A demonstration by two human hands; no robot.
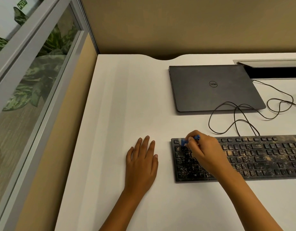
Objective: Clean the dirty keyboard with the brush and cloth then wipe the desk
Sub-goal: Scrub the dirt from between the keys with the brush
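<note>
Brushing the top-left corner of a dusty keyboard.

The left hand [141, 161] lies flat on the white desk [114, 114], fingers straight, holding nothing. Just right of it, the right hand [204, 150] pinches a small blue brush [185, 141] with curled fingers, bristles at the black keyboard [253, 158]'s near-left keys. Beyond lie a looped cable [235, 117] and a closed laptop [213, 88].

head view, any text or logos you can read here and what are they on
"DELL", seen upside down in a ring: on the lid of the closed laptop.
"EXIT", mirrored, with an arrow: on the green sign seen through the glass at top left.
Keyboard key legends: too small and too covered in dust to read.
</note>
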